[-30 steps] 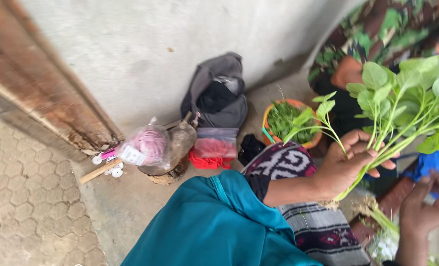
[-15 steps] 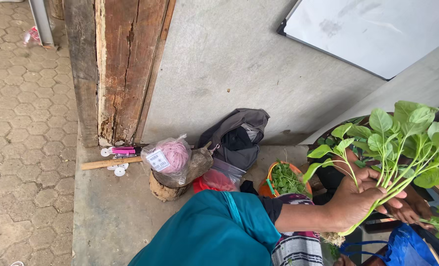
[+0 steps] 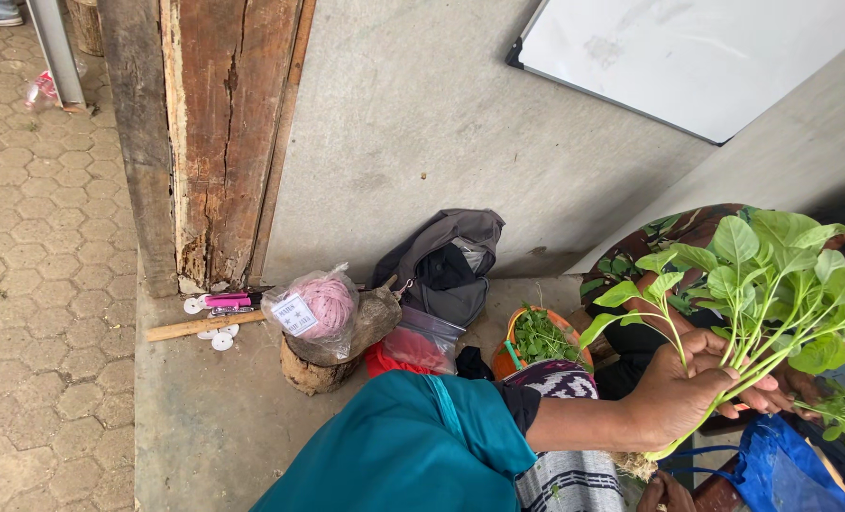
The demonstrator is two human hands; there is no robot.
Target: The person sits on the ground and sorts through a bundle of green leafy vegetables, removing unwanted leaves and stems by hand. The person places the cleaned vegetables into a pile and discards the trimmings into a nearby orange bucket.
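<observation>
- Left hand (image 3: 674,403) reaches out from a teal sleeve (image 3: 413,446), fingers curled tight round the stems of a bunch of leafy greens (image 3: 764,284).
- Greens held upright, roughly at the right edge of view, leaves fanning up and to both sides; stems run down through the fist, root ends poke out below it.
- Another hand (image 3: 783,391) sits just behind the stems, touching or nearly so; can't tell whose it is, grip hidden by the bunch.
- Right hand: only a dark bit at the bottom edge that might be it, too little shown, can't tell its fingers.
- Another person in a leaf-print top (image 3: 674,237) sits behind the greens, by the wall.
- Orange bowl (image 3: 515,337) w/ more small greens stands on the floor just left of the held bunch, below it.
- Grey backpack (image 3: 446,261) leans on the concrete wall; clear bag w/ red contents (image 3: 422,343) in front of it.
- Ball of pink string in a plastic bag (image 3: 313,305) rests on a short log stump (image 3: 313,370), left of the backpack.
- Wooden stick (image 3: 195,327) and small white discs lie on the floor near the worn wooden post (image 3: 223,133).
- Blue bag (image 3: 783,469) at lower right, under the hand.
- White board (image 3: 688,52) leans on the wall, top right.
</observation>
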